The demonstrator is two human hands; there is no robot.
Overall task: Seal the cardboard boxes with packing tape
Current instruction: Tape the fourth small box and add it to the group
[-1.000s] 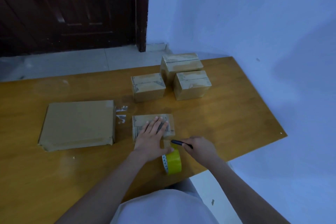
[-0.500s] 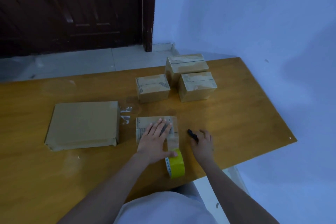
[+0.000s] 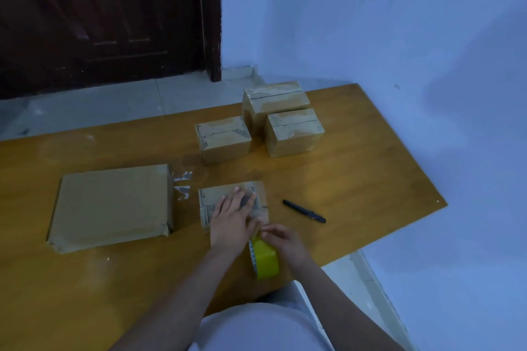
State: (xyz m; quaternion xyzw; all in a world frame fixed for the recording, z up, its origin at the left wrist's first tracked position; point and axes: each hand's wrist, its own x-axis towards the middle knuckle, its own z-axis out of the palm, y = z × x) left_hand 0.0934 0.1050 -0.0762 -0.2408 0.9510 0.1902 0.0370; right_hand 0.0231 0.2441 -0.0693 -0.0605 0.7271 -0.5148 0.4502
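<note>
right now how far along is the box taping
Done, it seems: three small boxes at the back look taped. In hand: left hand presses the near box flat while right hand works the yellow tape roll. Left: the flat package, possibly.

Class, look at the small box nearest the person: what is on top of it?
The left hand lies flat on the small box, fingers straight. Printed markings show beside it; the top beneath the palm is covered.
</note>
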